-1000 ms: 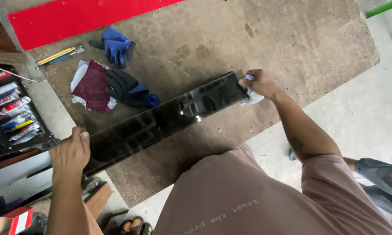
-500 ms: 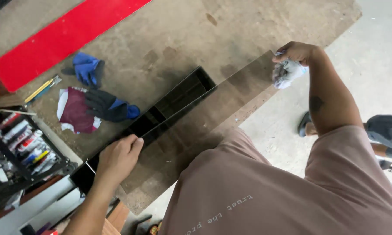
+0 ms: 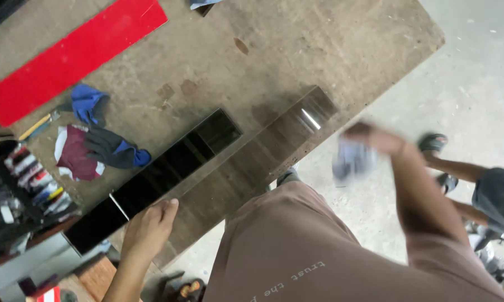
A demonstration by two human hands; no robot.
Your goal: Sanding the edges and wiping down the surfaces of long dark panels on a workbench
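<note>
A long black glass strip (image 3: 168, 168) lies diagonally on the brown workbench (image 3: 296, 50). A tinted see-through glass strip (image 3: 263, 156) lies beside and partly over it, its far end reaching toward the bench's right edge. My left hand (image 3: 148, 223) rests palm down on the near end of the tinted strip, fingers flat. My right hand (image 3: 375, 138) is blurred, just off the bench edge past the strip's far end, and grips a pale blue-grey cloth (image 3: 351, 160).
A red panel (image 3: 73, 56) lies at the back left. A blue glove (image 3: 87, 103), dark gloves (image 3: 109, 148) and a maroon rag (image 3: 73, 156) sit left of the strips. A tool tray (image 3: 34, 187) stands at the far left. Another person's legs (image 3: 458, 168) are at the right.
The tinted strip now lies shifted to the right off the black one. My right hand has left the strip's end and dropped off the bench with the cloth. My left hand followed along the strip.
</note>
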